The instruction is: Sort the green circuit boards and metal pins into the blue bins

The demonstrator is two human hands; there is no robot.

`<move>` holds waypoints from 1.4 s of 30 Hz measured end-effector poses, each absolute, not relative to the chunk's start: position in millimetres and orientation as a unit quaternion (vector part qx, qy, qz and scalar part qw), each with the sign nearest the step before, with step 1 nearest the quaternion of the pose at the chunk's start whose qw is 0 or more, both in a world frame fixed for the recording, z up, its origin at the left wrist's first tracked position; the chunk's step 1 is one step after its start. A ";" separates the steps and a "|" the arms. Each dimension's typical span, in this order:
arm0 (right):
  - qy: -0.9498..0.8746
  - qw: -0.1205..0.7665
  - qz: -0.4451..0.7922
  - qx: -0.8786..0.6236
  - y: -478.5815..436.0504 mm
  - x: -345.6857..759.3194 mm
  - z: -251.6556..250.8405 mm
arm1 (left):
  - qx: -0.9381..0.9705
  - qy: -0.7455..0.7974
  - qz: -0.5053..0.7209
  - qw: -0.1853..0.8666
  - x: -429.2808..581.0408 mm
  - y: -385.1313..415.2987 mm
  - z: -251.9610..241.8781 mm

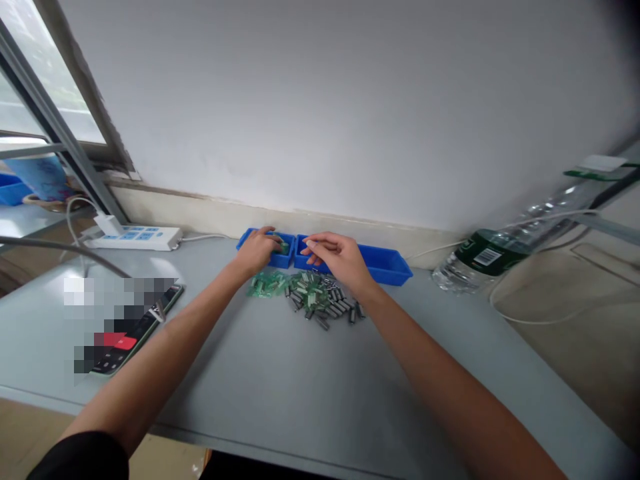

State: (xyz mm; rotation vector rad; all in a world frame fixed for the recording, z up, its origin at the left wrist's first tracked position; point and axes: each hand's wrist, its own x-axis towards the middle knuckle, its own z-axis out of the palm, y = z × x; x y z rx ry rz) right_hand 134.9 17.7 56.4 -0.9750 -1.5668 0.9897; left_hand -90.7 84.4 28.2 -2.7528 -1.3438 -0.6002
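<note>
A grey, smooth worktop (300, 387) runs up to a plain white wall (325, 100), with a window frame (30, 100) off to the left in this head view. Two shallow bins of blue plastic sit side by side against the wall, probably so they cannot slide back.

The left hand (260, 250) lies over the left bin (285, 261), its fingers curled down into it. A small green board (284, 247) is at their tips, though I cannot tell if they are clamped on it. The right hand (335, 257) hovers over the near rim of the right bin (390, 270), its fingers drawn loosely together. Whether they grip anything does not show.

Just nearer than both sets of fingers lies a loose heap, seemingly kept within easy reach. It holds flat green circuit boards (267, 283) under the left fingers and short dark metal cylinders (335, 308) below the right.

Well to the left of the fingers are a white power strip (135, 237) and a phone (125, 340). Off to the right a clear plastic bottle (480, 260) lies on its side beside a white cable (525, 319).
</note>
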 end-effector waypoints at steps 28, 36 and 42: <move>-0.764 0.308 0.412 -0.390 2.0 150.3 46.4 | -0.793 -0.420 -0.341 -0.279 -101.6 13.2 39.4; -0.716 0.345 0.486 -0.363 8.1 155.5 43.3 | -0.750 -0.373 -0.395 -0.378 -75.4 0.9 37.5; -0.709 0.353 0.484 -0.373 11.4 154.5 41.2 | -0.694 -0.392 -0.436 -0.418 -75.5 2.1 32.5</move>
